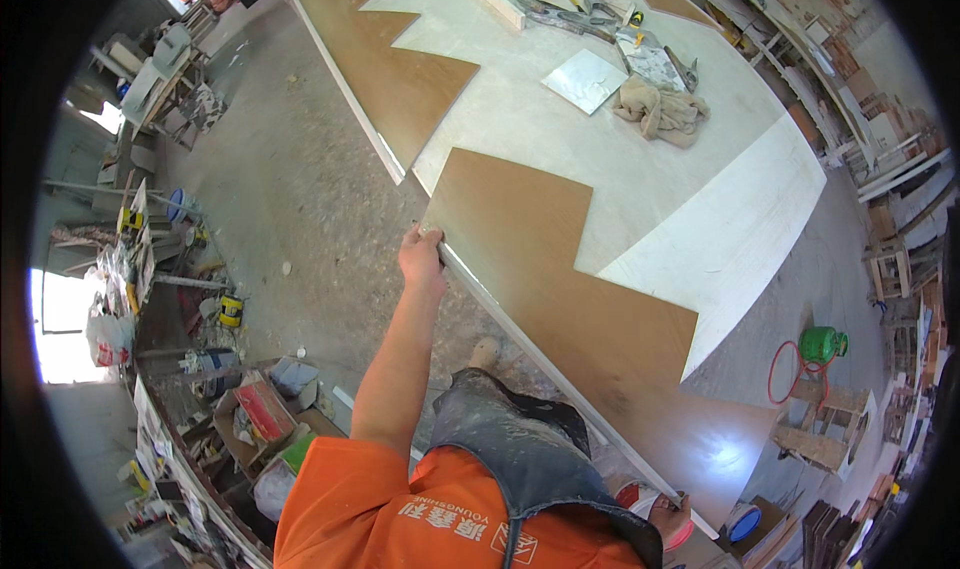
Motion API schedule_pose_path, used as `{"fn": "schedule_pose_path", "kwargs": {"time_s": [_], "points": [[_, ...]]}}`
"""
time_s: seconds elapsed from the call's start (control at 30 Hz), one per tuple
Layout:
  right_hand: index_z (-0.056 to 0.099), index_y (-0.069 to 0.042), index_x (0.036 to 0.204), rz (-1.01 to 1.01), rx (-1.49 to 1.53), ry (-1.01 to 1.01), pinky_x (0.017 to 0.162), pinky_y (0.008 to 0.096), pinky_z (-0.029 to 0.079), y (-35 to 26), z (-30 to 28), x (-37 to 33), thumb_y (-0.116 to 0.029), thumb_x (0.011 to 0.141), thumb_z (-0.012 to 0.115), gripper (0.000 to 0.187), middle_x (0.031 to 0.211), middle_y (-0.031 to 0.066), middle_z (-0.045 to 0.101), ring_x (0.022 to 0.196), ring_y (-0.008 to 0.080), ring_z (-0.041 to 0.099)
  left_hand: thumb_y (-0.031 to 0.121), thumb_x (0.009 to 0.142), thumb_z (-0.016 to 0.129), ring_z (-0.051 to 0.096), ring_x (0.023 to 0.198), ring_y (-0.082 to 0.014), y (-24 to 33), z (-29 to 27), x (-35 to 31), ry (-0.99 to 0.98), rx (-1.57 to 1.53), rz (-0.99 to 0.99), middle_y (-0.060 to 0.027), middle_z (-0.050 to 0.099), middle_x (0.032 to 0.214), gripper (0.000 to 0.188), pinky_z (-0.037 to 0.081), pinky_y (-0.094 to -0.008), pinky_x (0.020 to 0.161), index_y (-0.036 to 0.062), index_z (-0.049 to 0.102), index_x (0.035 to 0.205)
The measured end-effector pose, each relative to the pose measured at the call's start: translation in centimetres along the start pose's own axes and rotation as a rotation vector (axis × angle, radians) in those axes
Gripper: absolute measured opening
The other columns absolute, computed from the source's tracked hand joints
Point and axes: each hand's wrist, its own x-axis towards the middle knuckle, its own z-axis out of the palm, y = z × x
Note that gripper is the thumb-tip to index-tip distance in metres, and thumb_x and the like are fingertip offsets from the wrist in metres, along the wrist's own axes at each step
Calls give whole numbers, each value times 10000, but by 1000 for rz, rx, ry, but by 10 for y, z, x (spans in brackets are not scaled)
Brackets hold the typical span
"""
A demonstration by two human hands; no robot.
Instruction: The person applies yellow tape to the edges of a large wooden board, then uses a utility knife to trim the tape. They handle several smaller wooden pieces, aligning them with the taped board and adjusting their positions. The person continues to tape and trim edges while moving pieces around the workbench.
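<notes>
A long brown board [560,269] with a stepped, sawtooth far edge and a pale strip along its straight near edge lies slanting across the white table [520,104]. My left hand [421,257] is closed on its far left corner, fingers wrapped round the edge. At the lower right, my right hand [670,517] grips the pale-edged side near the other end; part of that hand is hidden. A second brown sawtooth board [400,79] rests further off on the table, with a gap between the two corners.
A crumpled tan cloth [660,111], a white square tile [585,80] and several tools [565,17] lie on the table. To the right stand a green gas cylinder [822,343] with a red hose and a wooden stool [826,427]. Cluttered boxes [262,414] sit on the left.
</notes>
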Motion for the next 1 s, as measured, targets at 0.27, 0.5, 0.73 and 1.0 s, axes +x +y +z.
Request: {"fn": "schedule_pose_path", "kwargs": {"time_s": [0.27,0.5,0.73,1.0], "points": [[610,-10,1159,20,22,106,966,535,563,53,-50,-34,-169,907,684,307,1282,138,567,1201,319,578,27,973,566,651,1089,-240,29,9,26,-60,-21,-14,-122,666,1261,477,520,-395,950,-15,503,1444],[615,24,1170,27,94,118,932,457,588,76,-37,-66,-157,933,661,301,1211,134,615,1131,297,626,-22,974,525,647,1166,-268,41,15,34,-71,-75,28,-190,637,1328,499,512,-364,1003,-75,462,1466],[653,-16,1119,66,125,-16,922,483,613,87,-49,-70,-142,933,674,226,1127,100,714,1110,283,695,-18,965,527,630,1185,-283,45,17,46,-88,-48,84,-202,618,1350,509,500,-383,1024,-88,462,1465],[625,-6,1190,57,124,17,948,479,603,95,-44,-78,-163,964,640,276,1191,125,700,1129,289,687,-14,969,518,634,1165,-284,52,20,52,-66,-47,78,-197,631,1318,433,504,-379,1014,-94,537,1394]]}}
